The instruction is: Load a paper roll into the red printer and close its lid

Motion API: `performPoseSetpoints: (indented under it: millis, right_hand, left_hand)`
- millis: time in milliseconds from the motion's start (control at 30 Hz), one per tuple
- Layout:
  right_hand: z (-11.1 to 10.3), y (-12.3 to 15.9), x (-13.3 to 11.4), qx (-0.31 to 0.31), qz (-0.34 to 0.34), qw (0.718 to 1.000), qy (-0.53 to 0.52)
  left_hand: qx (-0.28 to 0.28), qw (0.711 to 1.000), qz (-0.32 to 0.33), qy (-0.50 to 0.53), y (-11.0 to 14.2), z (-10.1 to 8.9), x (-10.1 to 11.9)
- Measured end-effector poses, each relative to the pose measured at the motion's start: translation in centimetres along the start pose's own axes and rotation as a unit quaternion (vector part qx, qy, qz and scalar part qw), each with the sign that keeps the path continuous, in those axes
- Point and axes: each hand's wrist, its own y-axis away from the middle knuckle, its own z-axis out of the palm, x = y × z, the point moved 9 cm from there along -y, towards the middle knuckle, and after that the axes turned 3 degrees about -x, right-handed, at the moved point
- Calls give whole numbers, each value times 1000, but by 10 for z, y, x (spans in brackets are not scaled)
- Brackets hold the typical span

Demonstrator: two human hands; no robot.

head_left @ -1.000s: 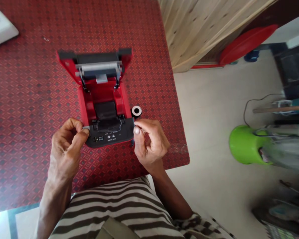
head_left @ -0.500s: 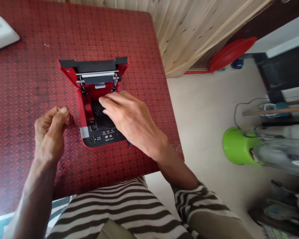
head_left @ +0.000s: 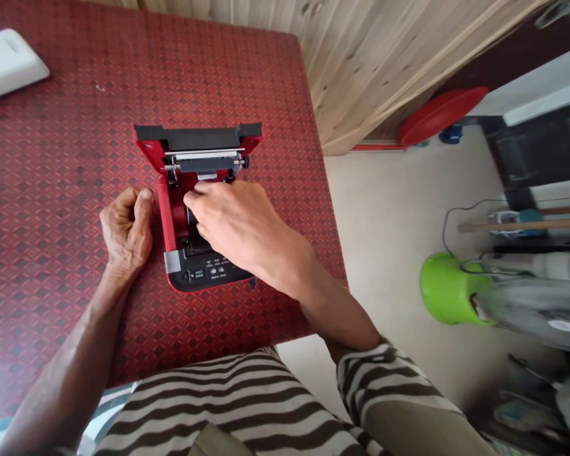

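A small red and black printer [head_left: 167,215] sits on the table with its lid [head_left: 199,136] raised. A roller [head_left: 206,164] runs across the inside of the lid. My right hand [head_left: 247,225] reaches into the open compartment from the right, its fingers bent downward together. Their tips are hidden, and what they grip inside cannot be made out. Part of the dark compartment floor shows beside the thumb. Just left of the printer, my left hand [head_left: 128,225] rests on the table, curled into a fist with the thumb on top and nothing visible in it.
A white rounded device [head_left: 9,63] lies at the far left of the patterned red table [head_left: 90,139]. Wooden panelling [head_left: 361,57] stands behind the table. On the floor at the right are a green bucket [head_left: 444,288] and a red basin [head_left: 441,114].
My left hand has moved right, closer to the printer, and its fingers have curled into a fist. My right hand stays in the compartment, slightly shifted. The whole view has shifted a little.
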Motion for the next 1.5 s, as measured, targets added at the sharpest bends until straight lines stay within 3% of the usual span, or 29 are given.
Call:
performPoseSetpoints:
  millis: [100, 200, 267, 333, 400, 467, 533, 667, 900, 1100, 1267, 1433, 1500]
  right_hand:
    - [-23, 22, -2, 2, -11, 1000, 8]
    - [-57, 51, 20, 117, -21, 983, -137]
    - [-67, 67, 57, 206, 18, 949, -239]
    - [-58, 77, 101, 277, 75, 909, -304]
    - [-38, 77, 136, 335, 85, 862, -371]
    - [-8, 67, 160, 335, 96, 834, -428]
    - [18, 56, 172, 322, 125, 826, -444]
    - [47, 43, 169, 284, 143, 840, -439]
    - [55, 44, 164, 239, 147, 855, -436]
    - [43, 99, 165, 247, 202, 863, -392]
    - [62, 121, 133, 157, 185, 867, -435]
    - [76, 107, 119, 192, 182, 871, -415]
    - [71, 107, 118, 209, 175, 868, -415]
  left_hand:
    - [-5, 1000, 2, -7, 0, 2, 1]
    - [-5, 1000, 6, -12, 0, 2, 2]
    - [-5, 1000, 7, -15, 0, 2, 2]
    - [-6, 1000, 10, -19, -1, 2, 2]
    - [-6, 1000, 13, -22, -1, 2, 2]
    - [-4, 999, 17, -26, -1, 2, 2]
    - [-4, 999, 19, -29, -1, 2, 3]
    - [-3, 999, 19, -32, -1, 2, 2]
    - [-7, 999, 23, -40, -1, 2, 2]
    - [-12, 999, 19, -35, -1, 4, 4]
    - [-9, 999, 18, -39, -2, 5, 4]
    - [-7, 999, 20, -36, -1, 4, 4]
    - [-7, 999, 18, -36, -1, 4, 3]
